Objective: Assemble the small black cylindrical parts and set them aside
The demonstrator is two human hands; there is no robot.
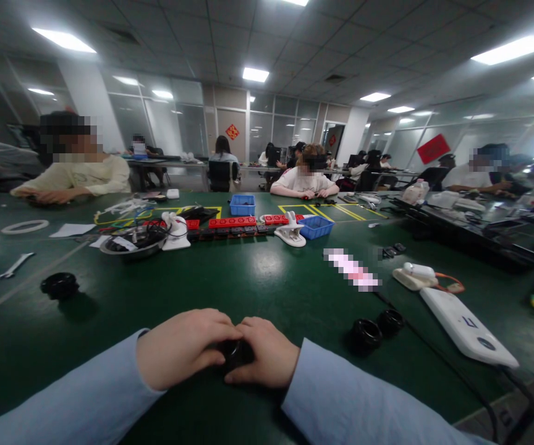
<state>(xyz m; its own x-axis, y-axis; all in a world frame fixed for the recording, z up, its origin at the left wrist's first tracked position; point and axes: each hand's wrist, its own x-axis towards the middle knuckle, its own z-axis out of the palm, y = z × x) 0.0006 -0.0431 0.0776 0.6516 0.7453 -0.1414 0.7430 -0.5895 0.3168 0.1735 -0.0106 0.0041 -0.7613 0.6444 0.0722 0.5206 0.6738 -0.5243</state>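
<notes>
Between my hands, at the front middle of the green table, is a round, glossy black part point(233, 353), mostly covered by my fingers. My left hand point(190, 343) curls round it from the left, and my right hand point(267, 352) grips it from the right. Its exact kind is hidden. A similar black ring-shaped part point(60, 286) lies to the left. Two more black ring-shaped parts, one nearer point(366, 335) and one farther point(391, 321), stand side by side to the right of my right hand.
A wrench point(16, 264) lies at the left. Farther back are a metal bowl point(132, 244), white clamps, red power strips point(232, 222), and blue bins point(317, 227). At right lie a white power bank point(468, 327) and a black cable point(438, 355). People sit across the table.
</notes>
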